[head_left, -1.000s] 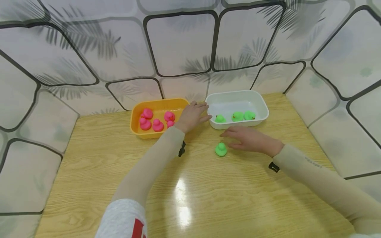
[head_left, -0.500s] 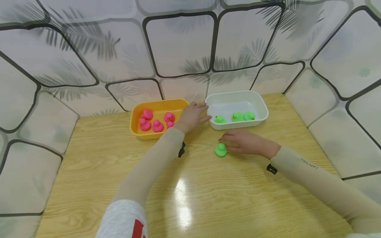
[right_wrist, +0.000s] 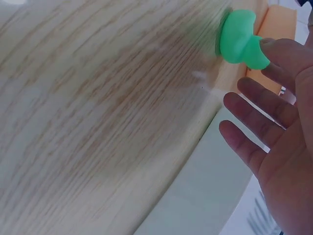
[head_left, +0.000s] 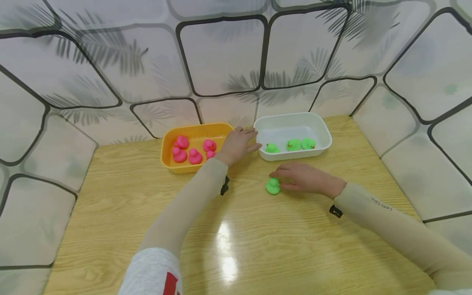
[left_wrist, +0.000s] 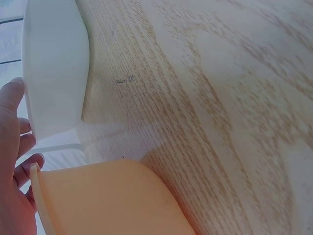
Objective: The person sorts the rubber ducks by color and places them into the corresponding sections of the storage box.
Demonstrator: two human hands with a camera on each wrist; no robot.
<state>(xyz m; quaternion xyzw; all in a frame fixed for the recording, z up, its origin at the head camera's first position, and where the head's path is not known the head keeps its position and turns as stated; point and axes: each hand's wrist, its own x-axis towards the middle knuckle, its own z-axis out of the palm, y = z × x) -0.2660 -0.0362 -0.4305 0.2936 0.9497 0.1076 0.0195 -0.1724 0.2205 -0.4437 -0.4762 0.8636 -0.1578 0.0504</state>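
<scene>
A green rubber duck [head_left: 273, 186] stands upright on the table, in front of the white tray [head_left: 323, 150]. At its head are the thumb and index finger of my right hand [head_left: 302, 177], pinching it in the right wrist view, while the other fingers stay spread. My left hand [head_left: 237, 145] reaches over the right end of the orange tray [head_left: 171, 166], fingers extended to the white tray's left rim. Several pink rubber ducks [head_left: 195, 156] lie in the orange tray, one partly hidden by my left hand. Green ducks [head_left: 293, 144] sit along the white tray's near side.
Both trays stand side by side at the back of the wooden table [head_left: 236, 229], close to a patterned cloth backdrop [head_left: 225, 53]. The backdrop also rises along the left and right. Light reflects off the table's middle.
My right hand has moved slightly left and down, and its thumb and index finger have closed on the green duck's head. The left hand and trays have stayed in place.
</scene>
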